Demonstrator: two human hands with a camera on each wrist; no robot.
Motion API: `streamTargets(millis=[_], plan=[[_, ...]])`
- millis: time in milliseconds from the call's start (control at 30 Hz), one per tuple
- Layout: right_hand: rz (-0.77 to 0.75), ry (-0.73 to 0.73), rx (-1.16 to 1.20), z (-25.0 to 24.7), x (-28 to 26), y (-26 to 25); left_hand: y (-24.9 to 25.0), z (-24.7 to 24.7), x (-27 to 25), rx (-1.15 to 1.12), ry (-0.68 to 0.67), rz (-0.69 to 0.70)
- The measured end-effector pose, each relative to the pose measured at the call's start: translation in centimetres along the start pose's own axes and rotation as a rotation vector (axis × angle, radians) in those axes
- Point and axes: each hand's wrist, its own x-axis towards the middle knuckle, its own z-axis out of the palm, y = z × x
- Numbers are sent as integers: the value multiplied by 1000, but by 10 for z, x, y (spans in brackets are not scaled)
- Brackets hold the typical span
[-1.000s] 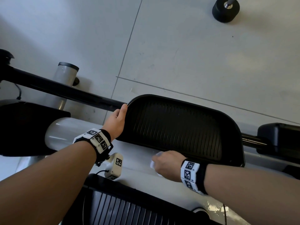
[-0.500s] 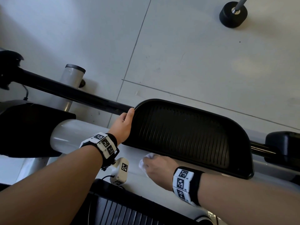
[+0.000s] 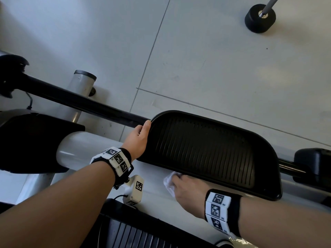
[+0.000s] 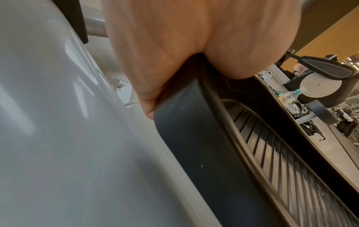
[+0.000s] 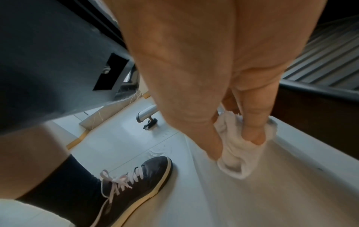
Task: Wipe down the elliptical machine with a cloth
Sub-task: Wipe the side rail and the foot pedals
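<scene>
The elliptical's black ribbed foot pedal [image 3: 206,151] sits across the middle of the head view, above a grey frame rail [image 3: 152,190]. My left hand [image 3: 138,138] grips the pedal's left end, thumb over the rim; the left wrist view shows the palm [image 4: 174,53] wrapped on the pedal edge [image 4: 194,145]. My right hand [image 3: 184,188] holds a crumpled white cloth [image 3: 169,179] against the grey rail just under the pedal's near edge. In the right wrist view thumb and fingers pinch the cloth [image 5: 239,153] and press it on the grey rail [image 5: 233,199].
A second ribbed pedal [image 3: 143,233] lies at the bottom of the head view. A black crank bar [image 3: 80,102] and grey post [image 3: 80,86] stand left. A black dumbbell end [image 3: 259,18] rests on the floor far right. My dark shoe [image 5: 134,179] stands beside the rail.
My right hand with the cloth has slid leftward along the grey rail under the pedal. The left hand keeps its grip on the pedal's end.
</scene>
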Motion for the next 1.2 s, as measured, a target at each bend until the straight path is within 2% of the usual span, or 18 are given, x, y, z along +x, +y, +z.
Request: streamTargets(millis=[133, 233, 300, 467, 533, 633, 867, 1033, 1200], plan=[[-57, -45, -29, -10, 7, -1, 0, 0, 0, -9, -7, 7], [-54, 27, 219, -19, 30, -10, 0, 1, 1, -16, -6, 9], [-78, 59, 304, -25, 47, -17, 1, 0, 2, -6, 2, 3], [-118, 174, 250, -26, 62, -25, 1, 0, 3, -9, -16, -13], [-148, 140, 168, -19, 55, -20, 0, -1, 3, -4, -13, -7], [-294, 81, 17, 0, 33, -1, 0, -1, 3, 1, -1, -5], [-140, -120, -25, 16, -30, 41, 1, 0, 1, 4, -13, -11], [-1, -131, -42, 13, -40, 36, 0, -1, 1, 13, -4, -13], [-82, -114, 6, 3, -15, 25, -2, 0, 3, 1, -3, -4]])
